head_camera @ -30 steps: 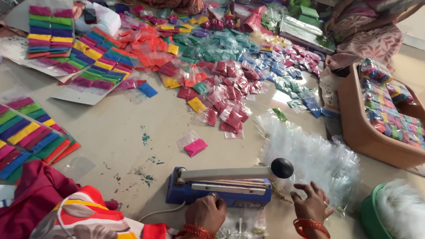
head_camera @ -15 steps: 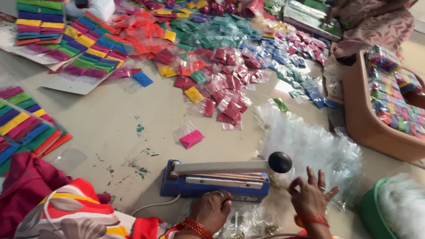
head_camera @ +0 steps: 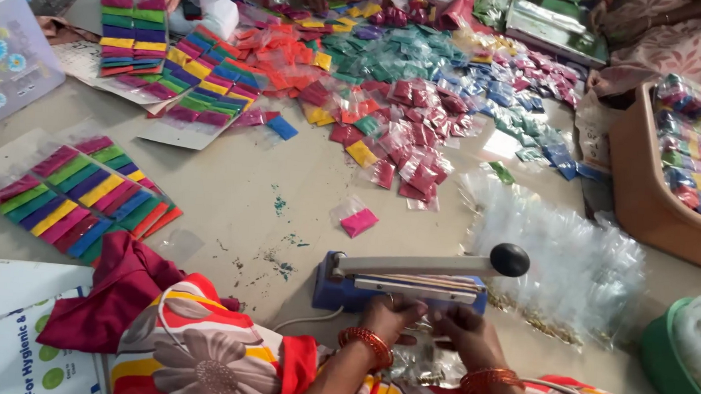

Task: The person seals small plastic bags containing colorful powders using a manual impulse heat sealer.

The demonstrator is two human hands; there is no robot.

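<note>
Your hands meet at the near edge of the blue heat sealer (head_camera: pixel 400 283), whose long axis runs left to right straight ahead of you. Your left hand (head_camera: pixel 392 317) and right hand (head_camera: pixel 463 331) pinch something small between them (too hidden to name), fingers curled. The sealer's arm with its black knob (head_camera: pixel 509 260) stands raised, nearer your right hand. Beyond it lies a pink packet (head_camera: pixel 358 221).

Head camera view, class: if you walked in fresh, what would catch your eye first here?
First, the bright spread of small coloured powder packets across the far floor. Next, the blue heat sealer with its black knob, close in front, where the left hand and right hand meet at its front edge. Left of it lie sheets of rainbow-striped packets.
</note>
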